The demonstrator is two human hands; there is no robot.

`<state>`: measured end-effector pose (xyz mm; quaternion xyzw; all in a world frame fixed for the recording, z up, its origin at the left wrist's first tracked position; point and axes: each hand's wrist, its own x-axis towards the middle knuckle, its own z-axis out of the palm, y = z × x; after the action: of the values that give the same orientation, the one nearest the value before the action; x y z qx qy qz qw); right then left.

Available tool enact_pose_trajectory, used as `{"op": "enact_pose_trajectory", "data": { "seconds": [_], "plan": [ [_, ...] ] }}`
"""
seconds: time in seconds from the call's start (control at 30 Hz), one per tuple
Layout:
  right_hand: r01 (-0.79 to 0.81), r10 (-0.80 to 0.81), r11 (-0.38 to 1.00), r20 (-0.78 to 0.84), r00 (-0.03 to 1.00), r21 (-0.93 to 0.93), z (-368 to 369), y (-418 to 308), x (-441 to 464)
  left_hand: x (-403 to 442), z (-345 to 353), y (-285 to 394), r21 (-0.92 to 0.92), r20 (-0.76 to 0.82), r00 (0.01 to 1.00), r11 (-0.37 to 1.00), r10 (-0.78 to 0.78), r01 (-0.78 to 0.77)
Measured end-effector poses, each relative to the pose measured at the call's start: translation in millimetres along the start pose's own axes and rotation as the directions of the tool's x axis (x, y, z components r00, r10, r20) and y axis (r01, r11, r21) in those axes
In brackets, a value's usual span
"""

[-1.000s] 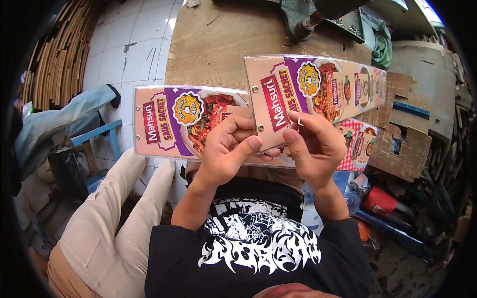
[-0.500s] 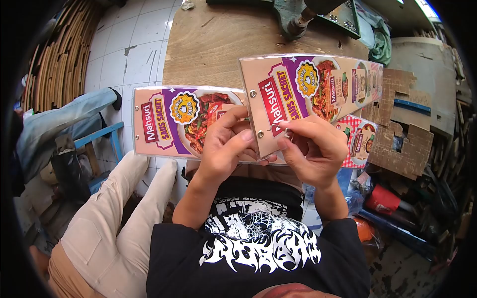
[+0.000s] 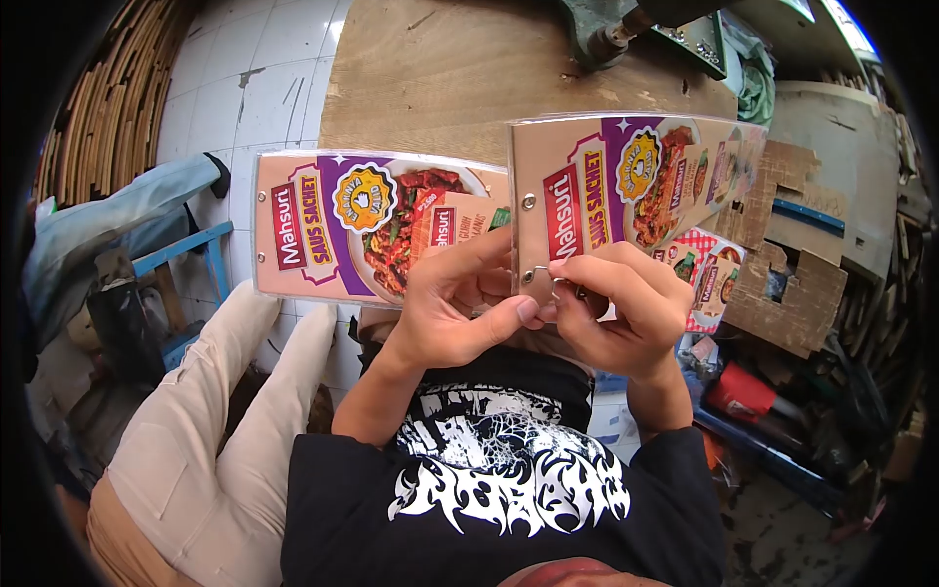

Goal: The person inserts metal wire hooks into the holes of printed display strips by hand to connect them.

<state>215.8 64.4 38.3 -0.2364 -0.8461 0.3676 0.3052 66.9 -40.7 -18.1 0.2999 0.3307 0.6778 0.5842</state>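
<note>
My left hand (image 3: 455,303) grips the lower left corner of a laminated "Mahsuri Saus Sachet" card (image 3: 562,191), with the fingers partly behind it. Between the thumb and fingers of my right hand (image 3: 631,308) is a small metal ring (image 3: 543,268), its curved end at the card's lower eyelet (image 3: 528,277). Whether the ring passes through the hole I cannot tell. A second eyelet (image 3: 529,202) sits higher on the same edge. Behind my left hand, a similar laminated card (image 3: 328,230) lies to the left.
A wooden tabletop (image 3: 440,88) spreads ahead, with a green metal machine base (image 3: 597,39) and a tray of small metal parts (image 3: 699,44) at its far side. Red-checked printed material (image 3: 704,308) and cut cardboard (image 3: 797,235) are at right. Another person's beige-trousered legs (image 3: 205,421) are at left.
The held card has shifted slightly right and turned more upright. The metal ring now shows clearly at the lower eyelet, where earlier my right fingers mostly covered it. My left thumb has moved lower.
</note>
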Motion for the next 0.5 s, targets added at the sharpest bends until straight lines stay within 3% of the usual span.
{"op": "enact_pose_trajectory", "data": {
  "seconds": [0.07,0.3,0.4,0.5],
  "plan": [
    [0.086,-0.086,0.996,-0.029,0.996,-0.006,2.1,4.3,-0.3,0.4,-2.0,-2.3,0.02,0.0,1.0,0.999,0.03,-0.03],
    [0.146,-0.147,0.987,-0.015,0.989,-0.074,3.1,6.3,-1.1,2.1,-8.0,-2.7,0.072,0.051,0.998,0.997,0.035,-0.038],
    [0.158,-0.155,0.983,0.039,0.987,-0.093,0.0,3.1,1.6,-1.7,-6.9,-6.0,0.014,0.005,0.997,0.997,0.074,-0.074],
    [0.179,-0.172,0.976,0.068,0.983,-0.123,0.1,2.4,3.9,-2.8,-6.5,-4.8,0.071,-0.036,0.999,0.997,0.018,-0.016]
  ]
}}
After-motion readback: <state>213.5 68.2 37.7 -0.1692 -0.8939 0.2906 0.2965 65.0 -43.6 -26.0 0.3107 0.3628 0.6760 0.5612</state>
